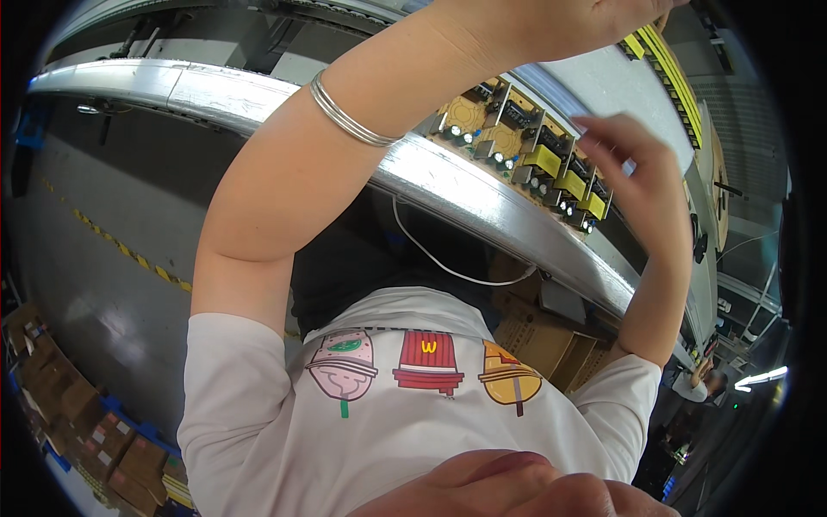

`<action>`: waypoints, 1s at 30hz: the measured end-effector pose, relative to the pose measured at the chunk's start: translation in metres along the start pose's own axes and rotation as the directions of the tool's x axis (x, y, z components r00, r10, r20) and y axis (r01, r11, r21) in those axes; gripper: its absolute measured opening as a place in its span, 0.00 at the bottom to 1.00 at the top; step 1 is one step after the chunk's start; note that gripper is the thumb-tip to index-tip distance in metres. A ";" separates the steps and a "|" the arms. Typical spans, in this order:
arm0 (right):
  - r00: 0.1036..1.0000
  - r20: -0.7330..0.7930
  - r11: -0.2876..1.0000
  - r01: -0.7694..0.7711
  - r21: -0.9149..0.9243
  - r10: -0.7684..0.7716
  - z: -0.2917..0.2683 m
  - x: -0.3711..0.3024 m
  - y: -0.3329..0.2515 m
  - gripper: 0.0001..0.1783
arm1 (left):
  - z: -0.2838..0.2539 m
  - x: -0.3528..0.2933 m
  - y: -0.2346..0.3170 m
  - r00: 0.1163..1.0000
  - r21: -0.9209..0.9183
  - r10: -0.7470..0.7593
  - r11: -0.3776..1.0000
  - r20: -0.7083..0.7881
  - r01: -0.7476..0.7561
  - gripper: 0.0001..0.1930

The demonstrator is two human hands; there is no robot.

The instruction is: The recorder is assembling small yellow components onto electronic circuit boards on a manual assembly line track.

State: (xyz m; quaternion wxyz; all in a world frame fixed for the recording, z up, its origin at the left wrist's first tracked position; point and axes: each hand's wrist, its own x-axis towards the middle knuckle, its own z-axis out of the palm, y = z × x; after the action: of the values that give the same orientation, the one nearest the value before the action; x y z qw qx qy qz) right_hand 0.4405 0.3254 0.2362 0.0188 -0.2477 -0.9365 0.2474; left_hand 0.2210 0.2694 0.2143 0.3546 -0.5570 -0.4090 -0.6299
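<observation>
My left arm, with silver bangles [340, 116] on it, reaches across the line at the top. My left hand [594, 21] is cut off by the upper edge, so its grip is hidden. Under and beside that forearm lies a brown circuit board panel [495, 142] with yellow transformers [570, 183], dark heat sinks and round capacitors. At the panel's right side hovers my right hand [637, 159], blurred, with its fingers bent. A small pale thing [630, 165] shows among these fingers; I cannot make out its kind.
A shiny metal conveyor rail [465, 189] runs in front of me. Yellow-and-black strips [676, 82] edge the far right side. A white cable [439, 263] hangs below the rail near a cardboard box [525, 336]. More cartons [129, 457] stand lower left. Another person [702, 383] is far right.
</observation>
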 end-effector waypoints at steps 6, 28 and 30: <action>0.842 -0.465 0.911 0.071 -0.406 -0.273 -0.025 0.082 0.094 0.18 | 0.005 -0.005 -0.002 0.992 0.126 0.105 0.986 0.065 -0.112 0.17; 0.997 -0.075 0.985 0.047 0.164 -0.035 0.026 -0.012 -0.004 0.14 | 0.002 -0.003 0.001 0.997 0.019 -0.058 0.998 0.060 0.057 0.18; 0.997 -0.067 0.988 0.040 0.147 -0.031 0.031 -0.014 -0.001 0.14 | 0.004 -0.003 0.003 0.994 0.007 -0.071 0.997 0.077 0.071 0.18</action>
State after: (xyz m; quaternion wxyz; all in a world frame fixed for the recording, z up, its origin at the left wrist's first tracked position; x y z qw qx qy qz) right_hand 0.4473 0.3040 0.2108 0.0718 -0.2367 -0.9187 0.3077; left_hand 0.2258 0.2715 0.2119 0.3172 -0.5652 -0.4433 -0.6192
